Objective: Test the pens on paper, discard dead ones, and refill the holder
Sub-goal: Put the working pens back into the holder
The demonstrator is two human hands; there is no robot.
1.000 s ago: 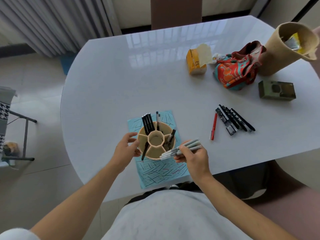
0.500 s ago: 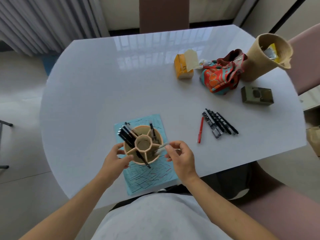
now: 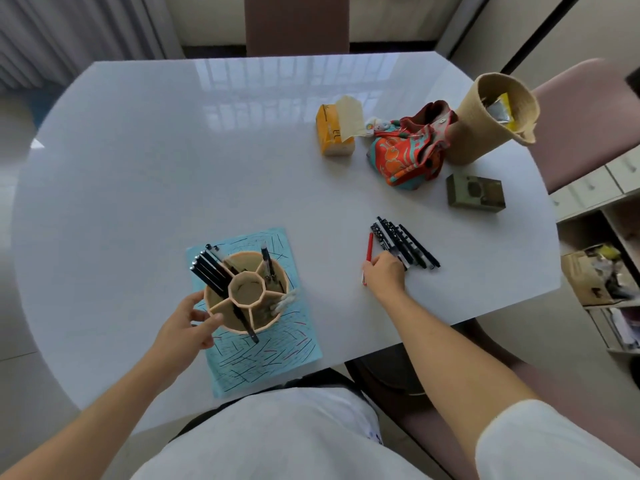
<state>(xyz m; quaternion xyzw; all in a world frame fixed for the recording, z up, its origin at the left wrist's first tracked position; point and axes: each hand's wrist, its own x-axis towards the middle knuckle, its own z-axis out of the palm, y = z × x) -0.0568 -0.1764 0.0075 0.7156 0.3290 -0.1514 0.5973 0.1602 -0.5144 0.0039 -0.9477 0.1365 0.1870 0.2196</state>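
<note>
On the scribbled blue paper [image 3: 263,355], near the table's [image 3: 173,150] front edge: standing upright, a tan round pen holder [image 3: 246,292] split into wedge compartments around a central well. Just left of the holder, touching its wall: left hand [image 3: 187,323] cupping the side, thumb and fingers wrapping partway round, steadying rather than lifting. In the holder's left compartment: a bunch of black pens [image 3: 210,270] leaning out leftward. In its far compartment: a single black pen [image 3: 267,263] standing nearly upright. In its right compartment: several grey-white pens [image 3: 284,303] poking over the rim. In its near compartment: one more dark pen [image 3: 244,322] tilting out over the front wall.

Well to the right of the holder, flat on the table: a red pen [image 3: 369,245], with the right hand [image 3: 384,273] resting over its near end, fingers curling down onto it and onto the near ends of the loose black pens [image 3: 405,245] lying side by side just right of the red one; whether actually pinching any of them, cannot tell.

Far beyond the holder, toward the table's right rear: an orange tissue pack [image 3: 334,131], a colourful patterned pouch [image 3: 408,155], a tall woven basket [image 3: 491,119] and a small olive box [image 3: 475,195] sitting near one another.
</note>
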